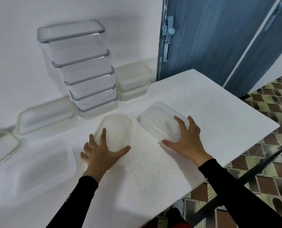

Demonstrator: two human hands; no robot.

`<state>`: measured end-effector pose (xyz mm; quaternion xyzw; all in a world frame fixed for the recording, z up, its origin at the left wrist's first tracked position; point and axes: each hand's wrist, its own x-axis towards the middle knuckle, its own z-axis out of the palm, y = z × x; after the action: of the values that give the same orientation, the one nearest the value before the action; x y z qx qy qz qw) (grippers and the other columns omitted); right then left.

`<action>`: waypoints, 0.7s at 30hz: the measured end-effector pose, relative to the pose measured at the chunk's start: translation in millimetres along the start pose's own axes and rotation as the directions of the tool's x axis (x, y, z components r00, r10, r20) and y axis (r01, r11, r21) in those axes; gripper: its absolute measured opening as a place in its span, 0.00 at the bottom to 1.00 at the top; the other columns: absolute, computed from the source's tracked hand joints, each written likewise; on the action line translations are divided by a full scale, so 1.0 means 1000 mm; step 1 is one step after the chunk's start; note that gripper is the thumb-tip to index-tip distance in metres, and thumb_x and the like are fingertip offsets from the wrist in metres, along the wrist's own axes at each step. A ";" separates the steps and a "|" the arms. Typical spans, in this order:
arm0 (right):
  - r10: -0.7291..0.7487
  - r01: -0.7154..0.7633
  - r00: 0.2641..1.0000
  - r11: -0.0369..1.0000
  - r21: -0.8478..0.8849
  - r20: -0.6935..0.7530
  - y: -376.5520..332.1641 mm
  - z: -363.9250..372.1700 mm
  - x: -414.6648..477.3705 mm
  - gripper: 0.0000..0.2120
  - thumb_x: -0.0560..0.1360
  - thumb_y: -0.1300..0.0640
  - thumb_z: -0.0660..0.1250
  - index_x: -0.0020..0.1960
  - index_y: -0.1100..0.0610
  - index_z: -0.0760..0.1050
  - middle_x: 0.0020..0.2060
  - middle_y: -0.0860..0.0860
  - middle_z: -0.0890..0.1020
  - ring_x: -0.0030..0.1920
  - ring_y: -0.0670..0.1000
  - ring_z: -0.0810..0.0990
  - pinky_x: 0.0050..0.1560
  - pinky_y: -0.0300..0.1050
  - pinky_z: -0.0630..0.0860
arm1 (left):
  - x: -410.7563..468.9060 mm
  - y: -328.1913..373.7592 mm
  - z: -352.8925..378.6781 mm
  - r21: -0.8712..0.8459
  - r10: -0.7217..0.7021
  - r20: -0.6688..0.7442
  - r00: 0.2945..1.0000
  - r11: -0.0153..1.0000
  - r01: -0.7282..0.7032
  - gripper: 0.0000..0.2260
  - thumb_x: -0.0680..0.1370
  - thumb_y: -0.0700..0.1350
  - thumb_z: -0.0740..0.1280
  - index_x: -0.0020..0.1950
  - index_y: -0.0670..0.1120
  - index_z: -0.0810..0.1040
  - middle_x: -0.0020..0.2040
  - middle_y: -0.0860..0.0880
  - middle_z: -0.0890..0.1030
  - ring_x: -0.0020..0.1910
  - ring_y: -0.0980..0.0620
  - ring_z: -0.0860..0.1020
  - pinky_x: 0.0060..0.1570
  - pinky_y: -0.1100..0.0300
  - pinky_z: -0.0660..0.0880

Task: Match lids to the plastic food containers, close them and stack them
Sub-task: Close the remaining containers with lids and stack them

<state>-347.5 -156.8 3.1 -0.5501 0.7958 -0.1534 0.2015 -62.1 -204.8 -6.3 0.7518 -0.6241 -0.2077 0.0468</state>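
Note:
My left hand (102, 150) lies spread on the near end of a yellowish-rimmed lid (115, 130) flat on the white table (202, 104). My right hand (184, 137) grips the near end of a clear plastic container (160, 119) that appears to sit bottom-up, just right of the lid. A tall stack of closed clear containers with grey-rimmed lids (82, 66) stands against the wall. A short stack of two closed yellowish containers (133, 81) stands to its right.
At the left lie a large yellowish-rimmed lidded container (46, 114), another lid (0, 148) at the frame edge, and a big clear container (36, 165). The table's right edge drops to a patterned tile floor (268, 178). A blue door (211, 35) stands behind.

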 end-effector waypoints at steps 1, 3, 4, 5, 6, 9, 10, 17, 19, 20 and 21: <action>-0.009 0.011 1.000 0.995 0.102 -0.023 -0.001 -0.004 -0.003 0.46 0.63 0.30 0.73 0.73 0.39 0.55 0.77 0.55 0.50 0.75 0.64 0.52 0.73 0.58 0.58 | 0.000 0.000 -0.002 -0.032 0.010 0.005 1.000 0.999 -0.010 0.55 0.57 0.81 0.61 0.77 0.63 0.43 0.79 0.43 0.46 0.75 0.36 0.51 0.72 0.36 0.50; 0.005 0.008 0.999 0.953 0.303 -0.041 -0.008 -0.016 -0.002 0.37 0.61 0.31 0.75 0.64 0.41 0.64 0.72 0.51 0.64 0.70 0.57 0.64 0.68 0.54 0.67 | -0.004 0.001 -0.007 -0.153 0.046 -0.023 0.999 0.987 -0.049 0.55 0.57 0.80 0.63 0.77 0.64 0.43 0.79 0.44 0.47 0.76 0.36 0.50 0.72 0.37 0.50; 0.022 -0.018 1.000 0.918 0.395 -0.007 -0.013 -0.027 0.000 0.33 0.62 0.32 0.75 0.60 0.43 0.68 0.66 0.48 0.71 0.65 0.54 0.71 0.62 0.51 0.71 | -0.006 0.002 -0.009 -0.231 0.070 -0.057 0.996 0.970 -0.082 0.55 0.57 0.80 0.64 0.76 0.64 0.43 0.79 0.44 0.47 0.76 0.37 0.50 0.72 0.37 0.50; 0.034 -0.057 0.998 0.868 0.493 0.056 -0.018 -0.039 0.003 0.29 0.63 0.33 0.75 0.57 0.45 0.70 0.60 0.47 0.75 0.58 0.51 0.76 0.56 0.48 0.74 | -0.008 0.003 -0.012 -0.296 0.104 -0.099 0.990 0.947 -0.129 0.55 0.56 0.80 0.64 0.76 0.65 0.43 0.79 0.44 0.48 0.76 0.37 0.50 0.72 0.37 0.50; 0.043 -0.127 0.986 0.813 0.569 0.158 -0.021 -0.052 0.005 0.27 0.66 0.33 0.73 0.57 0.46 0.73 0.57 0.48 0.78 0.53 0.51 0.80 0.53 0.47 0.76 | -0.011 0.004 -0.016 -0.337 0.143 -0.143 0.979 0.924 -0.184 0.54 0.56 0.80 0.63 0.76 0.66 0.43 0.79 0.45 0.49 0.77 0.38 0.50 0.73 0.38 0.50; 0.022 -0.422 0.817 0.705 0.570 0.576 -0.017 -0.075 0.027 0.32 0.69 0.28 0.64 0.59 0.53 0.76 0.56 0.54 0.83 0.48 0.62 0.83 0.53 0.55 0.79 | -0.010 0.005 -0.028 -0.364 0.264 -0.238 0.935 0.868 -0.338 0.53 0.56 0.79 0.62 0.76 0.68 0.42 0.80 0.47 0.49 0.78 0.43 0.50 0.73 0.40 0.50; 0.015 -0.509 0.722 0.688 0.517 0.691 -0.016 -0.076 0.038 0.34 0.68 0.27 0.63 0.59 0.54 0.76 0.57 0.57 0.83 0.51 0.65 0.82 0.54 0.57 0.79 | -0.010 0.005 -0.033 -0.356 0.293 -0.251 0.922 0.858 -0.370 0.54 0.56 0.80 0.62 0.76 0.68 0.42 0.80 0.49 0.49 0.78 0.45 0.49 0.73 0.41 0.50; 0.081 -0.659 0.486 0.687 0.305 0.870 -0.018 -0.064 0.102 0.45 0.67 0.19 0.50 0.55 0.59 0.76 0.56 0.61 0.82 0.50 0.61 0.83 0.45 0.55 0.82 | -0.007 0.009 -0.051 -0.231 0.402 -0.242 0.883 0.860 -0.455 0.56 0.56 0.82 0.62 0.77 0.60 0.47 0.80 0.50 0.49 0.77 0.47 0.51 0.74 0.41 0.54; 0.137 -0.605 0.555 0.744 0.285 0.821 -0.019 -0.063 0.118 0.48 0.67 0.19 0.46 0.55 0.60 0.76 0.49 0.60 0.82 0.45 0.60 0.84 0.43 0.53 0.82 | -0.007 0.015 -0.049 -0.203 0.392 -0.251 0.885 0.873 -0.444 0.56 0.55 0.83 0.60 0.76 0.57 0.51 0.79 0.49 0.51 0.76 0.46 0.54 0.73 0.43 0.56; 0.170 -0.575 0.596 0.773 0.270 0.785 -0.020 -0.064 0.125 0.48 0.68 0.19 0.44 0.56 0.60 0.76 0.47 0.59 0.82 0.43 0.59 0.84 0.42 0.51 0.82 | -0.007 0.020 -0.048 -0.183 0.397 -0.243 0.885 0.877 -0.444 0.56 0.54 0.83 0.60 0.76 0.56 0.52 0.79 0.49 0.51 0.76 0.45 0.54 0.73 0.43 0.56; 0.195 -0.553 0.637 0.789 0.266 0.746 -0.020 -0.064 0.130 0.48 0.69 0.20 0.43 0.57 0.61 0.76 0.47 0.58 0.81 0.42 0.59 0.85 0.40 0.49 0.82 | -0.005 0.023 -0.047 -0.150 0.418 -0.231 0.879 0.877 -0.456 0.56 0.54 0.83 0.60 0.75 0.56 0.52 0.80 0.49 0.51 0.76 0.44 0.54 0.73 0.42 0.56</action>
<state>-403.3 -284.0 48.2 -0.3160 0.7000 -0.0816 0.6352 -66.5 -213.7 45.1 0.5986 -0.7467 -0.1796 0.2278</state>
